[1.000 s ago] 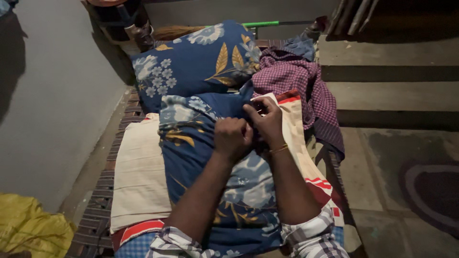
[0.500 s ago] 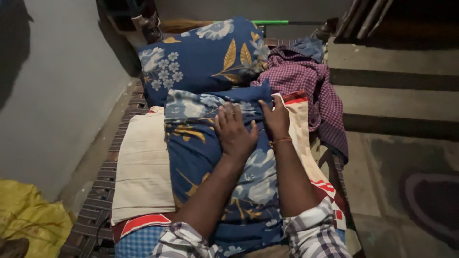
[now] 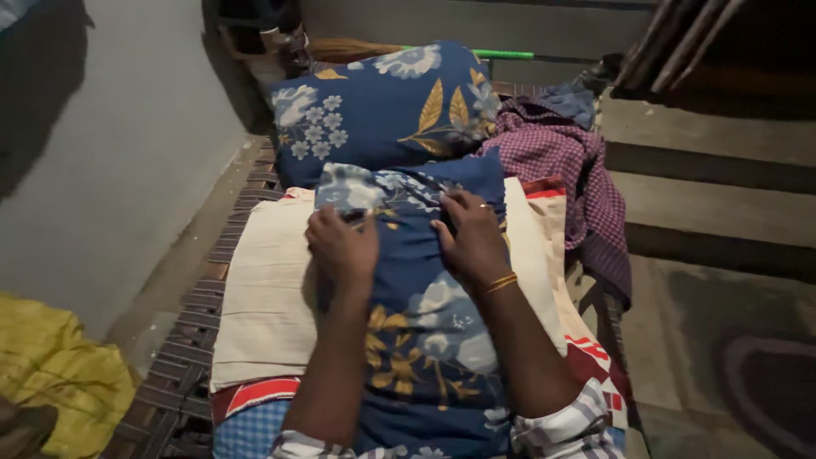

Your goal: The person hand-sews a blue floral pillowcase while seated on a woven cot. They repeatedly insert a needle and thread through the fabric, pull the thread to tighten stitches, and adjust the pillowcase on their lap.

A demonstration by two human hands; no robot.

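This looks like a home, a spot for sleeping; a woven cot [image 3: 191, 340] stands beside a plain grey wall [image 3: 110, 153]; a blue flowered pillow [image 3: 382, 110] lies at its far end; a cream sheet [image 3: 268, 297] covers it; a checked cloth [image 3: 569, 170] is heaped at one side; concrete steps [image 3: 714, 161] rise nearby.
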